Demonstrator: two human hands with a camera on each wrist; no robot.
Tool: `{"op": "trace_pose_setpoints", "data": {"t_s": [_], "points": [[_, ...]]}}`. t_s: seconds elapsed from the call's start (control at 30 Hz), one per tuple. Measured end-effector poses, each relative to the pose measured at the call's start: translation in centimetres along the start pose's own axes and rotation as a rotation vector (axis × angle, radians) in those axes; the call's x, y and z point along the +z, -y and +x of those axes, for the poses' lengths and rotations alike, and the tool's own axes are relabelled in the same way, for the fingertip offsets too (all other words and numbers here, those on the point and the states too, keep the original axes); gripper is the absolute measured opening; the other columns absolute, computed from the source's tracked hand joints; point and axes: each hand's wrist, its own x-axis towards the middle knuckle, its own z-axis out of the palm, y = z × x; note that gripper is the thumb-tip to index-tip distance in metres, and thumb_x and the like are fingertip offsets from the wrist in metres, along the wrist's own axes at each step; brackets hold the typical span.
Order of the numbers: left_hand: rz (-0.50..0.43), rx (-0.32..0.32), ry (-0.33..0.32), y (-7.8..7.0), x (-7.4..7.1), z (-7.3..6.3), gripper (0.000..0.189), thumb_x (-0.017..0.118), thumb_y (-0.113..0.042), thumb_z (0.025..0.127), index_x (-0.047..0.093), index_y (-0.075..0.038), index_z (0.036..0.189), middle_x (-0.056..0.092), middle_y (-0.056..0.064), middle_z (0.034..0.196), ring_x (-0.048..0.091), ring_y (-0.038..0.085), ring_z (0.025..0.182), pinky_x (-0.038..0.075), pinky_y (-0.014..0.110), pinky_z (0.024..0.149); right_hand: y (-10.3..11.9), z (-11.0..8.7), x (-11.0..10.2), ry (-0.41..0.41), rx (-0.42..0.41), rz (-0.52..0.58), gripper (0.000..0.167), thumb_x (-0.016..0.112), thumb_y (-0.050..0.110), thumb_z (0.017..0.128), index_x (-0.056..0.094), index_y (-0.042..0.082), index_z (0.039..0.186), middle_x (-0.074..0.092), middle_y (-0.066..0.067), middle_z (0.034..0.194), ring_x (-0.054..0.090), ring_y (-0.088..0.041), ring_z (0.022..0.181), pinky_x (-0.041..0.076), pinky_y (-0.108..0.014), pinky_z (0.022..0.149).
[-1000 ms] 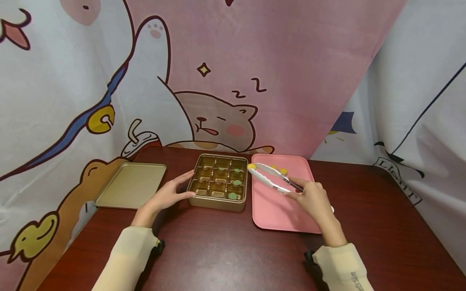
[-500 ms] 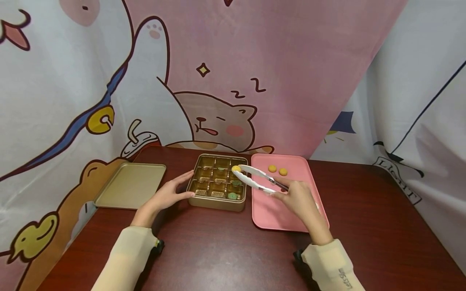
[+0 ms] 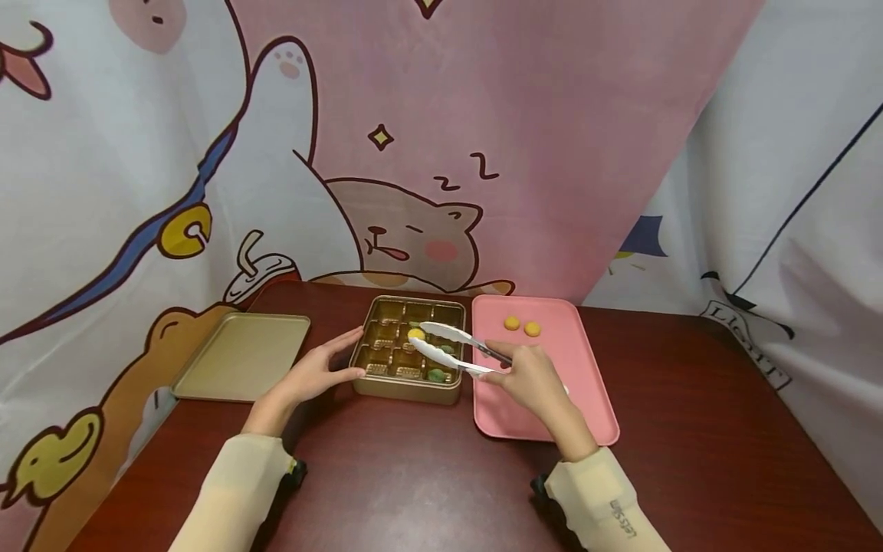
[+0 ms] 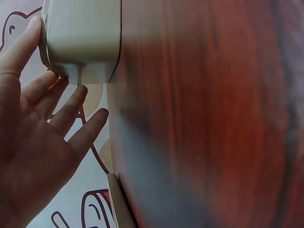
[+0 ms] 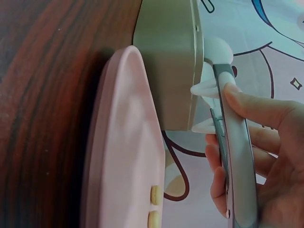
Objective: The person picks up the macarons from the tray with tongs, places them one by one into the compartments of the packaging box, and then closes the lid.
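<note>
My right hand [image 3: 534, 379] grips white-tipped tongs [image 3: 448, 333], thumb on one arm in the right wrist view. Between the tong tips is a small round yellow macaron [image 3: 416, 334], over the middle of a gold divided box [image 3: 407, 389]. Several green pieces lie in that box, among them a green macaron [image 3: 437, 376] at the front right; the tongs partly cover others. Against the box's left side rests my left hand [image 3: 310, 379], thumb and fingers spread. In the left wrist view, fingertips touch the box wall [image 4: 85, 38].
A pink tray [image 3: 507, 418] stands right of the box, with two yellow macarons [image 3: 512, 323] near its far edge. To the left lies a shallow gold lid or tray [image 3: 244, 356]. A cartoon-printed cloth [image 3: 586, 138] hangs behind the dark red table [image 3: 393, 475].
My right hand has moved left with the tongs, bringing the yellow macaron from the tray's edge to over the box's middle. The left hand stays at the box.
</note>
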Motion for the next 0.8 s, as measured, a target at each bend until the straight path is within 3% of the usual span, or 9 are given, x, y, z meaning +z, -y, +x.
{"op": "trace_pose_setpoints", "data": {"t_s": [0.17,0.33,0.57,0.8], "points": [[0.012,0.001,0.002,0.0,0.1,-0.2,0.079,0.074,-0.029,0.091,0.035,-0.002,0.154,0.031,0.017,0.162,0.029,0.040,0.149,0.028,0.063,0.116,-0.6,-0.3,-0.4,0.016,0.049,0.024,0.059,0.087,0.026,0.076,0.069,0.010,0.129,0.077,-0.011,0.106,0.071,-0.025,0.087,0.056,-0.044,0.074],[0.011,0.012,-0.011,-0.2,0.2,0.1,0.078,0.073,-0.028,0.091,0.036,-0.001,0.154,0.032,0.018,0.162,0.029,0.041,0.149,0.029,0.063,0.115,-1.9,-0.5,-2.1,0.000,0.110,0.020,0.065,0.088,0.028,0.075,0.066,0.008,0.133,0.076,-0.018,0.103,0.072,-0.031,0.092,0.056,-0.046,0.075],[-0.005,-0.003,0.001,-0.2,0.3,-0.1,0.078,0.073,-0.029,0.091,0.035,-0.002,0.154,0.031,0.017,0.162,0.028,0.041,0.149,0.029,0.063,0.115,-4.2,-1.5,-4.6,-0.009,0.173,0.023,0.073,0.086,0.029,0.078,0.058,0.004,0.140,0.069,-0.021,0.124,0.070,-0.035,0.102,0.056,-0.051,0.081],[0.000,-0.001,-0.002,-0.2,0.3,-0.1,0.077,0.073,-0.029,0.091,0.036,-0.002,0.154,0.031,0.017,0.162,0.030,0.041,0.149,0.030,0.062,0.115,-6.7,-2.3,-6.1,-0.031,0.250,-0.057,0.078,0.085,0.035,0.078,0.056,-0.001,0.140,0.068,-0.027,0.121,0.066,-0.040,0.102,0.053,-0.055,0.081]]}}
